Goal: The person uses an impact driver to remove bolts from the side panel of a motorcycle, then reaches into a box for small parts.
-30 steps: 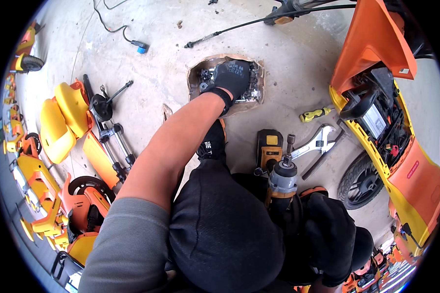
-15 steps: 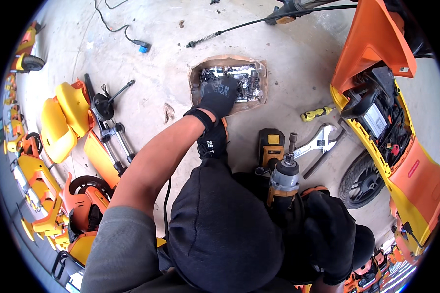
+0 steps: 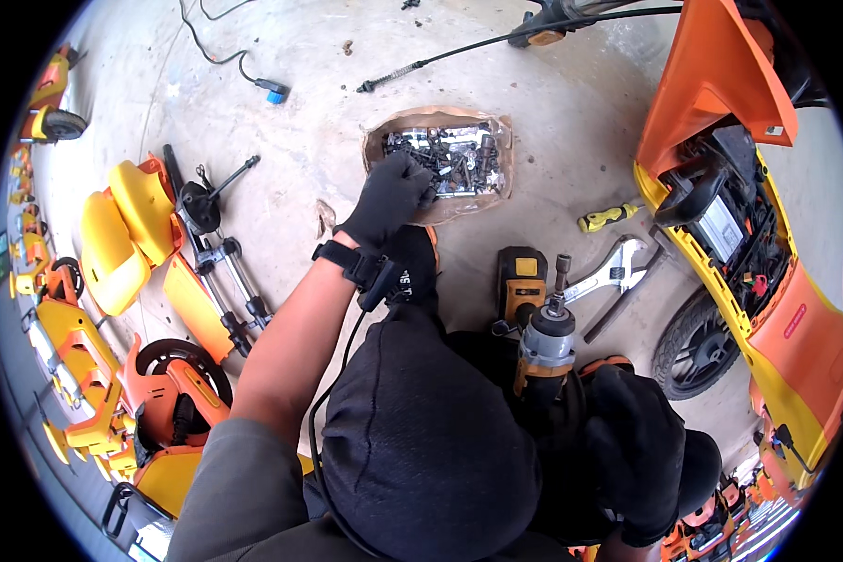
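My left hand (image 3: 391, 195), in a black glove, is above the near left edge of a cardboard box (image 3: 445, 212). Its fingers are curled closed, and anything in them is hidden. Dark bolts and other small metal parts (image 3: 464, 164) fill the box. By my right knee is my right hand (image 3: 633, 440), also gloved and closed. It appears to grip a cordless impact wrench (image 3: 545, 342) with a long socket (image 3: 561, 272) pointing away from me; dark cloth and glove hide the grip itself.
A yellow-and-black battery pack (image 3: 522, 276), an adjustable wrench (image 3: 618, 267) and a yellow-handled screwdriver (image 3: 607, 218) lie on the floor. At right stands an opened orange-and-yellow scooter (image 3: 777, 328). Yellow body panels (image 3: 122, 234) lie at left. A cable with a spring (image 3: 393, 77) lies beyond the box.
My left hand has drawn back out of the box toward its near left edge and turned, fingers curled. My right hand and the impact wrench have barely moved.
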